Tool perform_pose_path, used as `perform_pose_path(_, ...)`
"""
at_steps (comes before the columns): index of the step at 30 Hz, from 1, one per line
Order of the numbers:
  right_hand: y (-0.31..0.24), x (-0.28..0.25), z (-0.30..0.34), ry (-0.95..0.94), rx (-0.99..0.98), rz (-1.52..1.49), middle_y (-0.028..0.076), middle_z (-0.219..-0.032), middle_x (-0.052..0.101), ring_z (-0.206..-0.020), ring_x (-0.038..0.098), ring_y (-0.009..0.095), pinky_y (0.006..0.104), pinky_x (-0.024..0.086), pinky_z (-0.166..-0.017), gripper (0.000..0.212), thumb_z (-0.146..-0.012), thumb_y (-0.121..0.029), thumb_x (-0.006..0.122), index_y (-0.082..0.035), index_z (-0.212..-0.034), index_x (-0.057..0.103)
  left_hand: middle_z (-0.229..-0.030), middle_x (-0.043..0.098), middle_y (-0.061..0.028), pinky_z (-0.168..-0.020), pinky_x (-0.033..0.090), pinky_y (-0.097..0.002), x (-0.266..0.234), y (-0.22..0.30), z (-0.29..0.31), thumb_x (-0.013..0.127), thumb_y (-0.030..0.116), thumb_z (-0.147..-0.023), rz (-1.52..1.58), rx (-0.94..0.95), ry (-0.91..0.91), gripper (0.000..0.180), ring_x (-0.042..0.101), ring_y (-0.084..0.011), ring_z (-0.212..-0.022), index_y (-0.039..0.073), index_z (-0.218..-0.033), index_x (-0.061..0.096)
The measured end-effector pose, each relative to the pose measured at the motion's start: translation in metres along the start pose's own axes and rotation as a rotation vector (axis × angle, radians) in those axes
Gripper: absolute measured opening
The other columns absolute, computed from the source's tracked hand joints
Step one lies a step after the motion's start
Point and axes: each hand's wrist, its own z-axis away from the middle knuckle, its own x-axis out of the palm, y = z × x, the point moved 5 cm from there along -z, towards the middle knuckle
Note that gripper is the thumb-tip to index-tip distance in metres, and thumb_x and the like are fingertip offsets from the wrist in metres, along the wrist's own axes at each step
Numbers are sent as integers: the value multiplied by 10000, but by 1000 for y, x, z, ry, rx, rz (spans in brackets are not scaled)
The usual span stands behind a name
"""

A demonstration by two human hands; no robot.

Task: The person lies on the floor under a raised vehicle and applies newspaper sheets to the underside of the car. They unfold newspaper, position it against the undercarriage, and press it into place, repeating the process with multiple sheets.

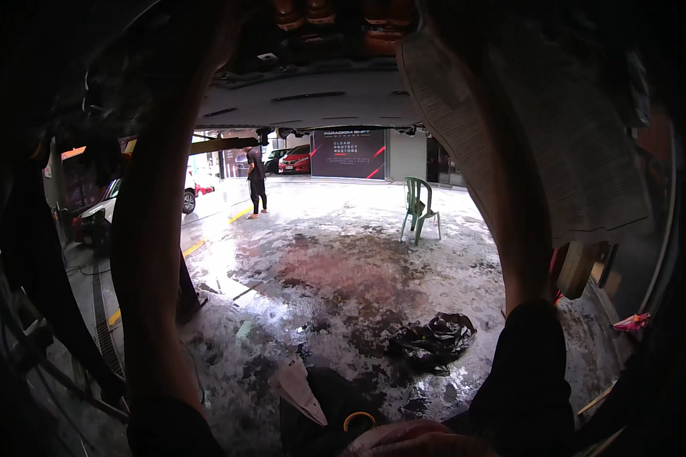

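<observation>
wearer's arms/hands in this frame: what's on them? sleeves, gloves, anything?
Both forearms are bare. Left forearm and right forearm each emerge from a dark, probably black, sleeve pushed up near the elbow, visible at the lower edge. No watch, band or marking shows. The hands are lost in shadow at the top, so gloves can't be confirmed.

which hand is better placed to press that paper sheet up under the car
Right, probably. The right forearm rises alongside the paper sheet against the car underside; the left forearm reaches up farther away. Both hands are hidden in the dark.
</observation>
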Motion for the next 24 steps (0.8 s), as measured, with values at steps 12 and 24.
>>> perform_pose_path(12,28,50,-44,-725,139,193,163,-1018,710,-855,680,327,481,523,-840,189,-961,-172,598,-67,-1072,708,-1294,649,-181,-1098,469,-492,15,22,-29,546,291,-1040,181,-402,-500,419,615,-331,-1212,-24,-1315,570)
perform_pose_path(24,29,39,-59,-755,95,339,149,-1045,697,-917,669,339,482,517,-859,200,-940,-176,630,-63,-1085,707,-1375,595,-187,-1161,430,-497,26,16,-40,455,345,-1084,495,-260,-446,462,569,-350,-1288,-19,-1361,522)
